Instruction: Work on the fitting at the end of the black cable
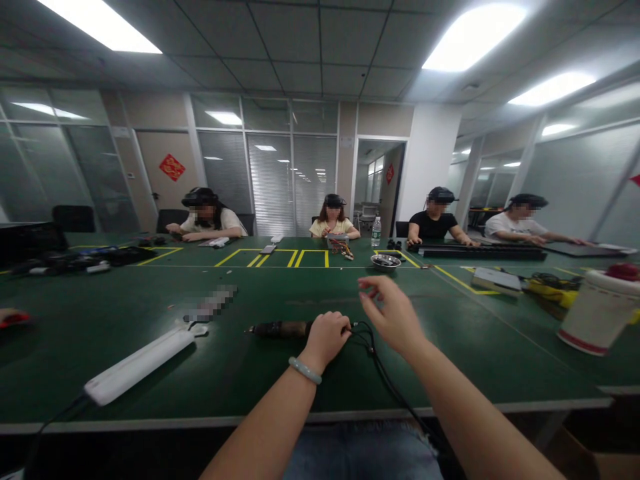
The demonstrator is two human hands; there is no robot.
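A corded electric screwdriver [283,329] lies across the green table, its thin tip pointing left. My left hand [327,339], with a pale bracelet at the wrist, is wrapped round its rear end, and the palm and fingers hide that part of the body. A black cord [383,367] leaves the tool on the right and runs down over the table's near edge. My right hand [393,312] is raised just right of the cord, with fingers loosely bent and apart and nothing visible in them.
A white power strip [143,363] lies at left, and a white cup [597,310] stands at right. Farther back are a metal bowl [385,262] and a water bottle [376,231]. Several people sit across the table [240,387]; another person's hand [7,315] shows at the left edge.
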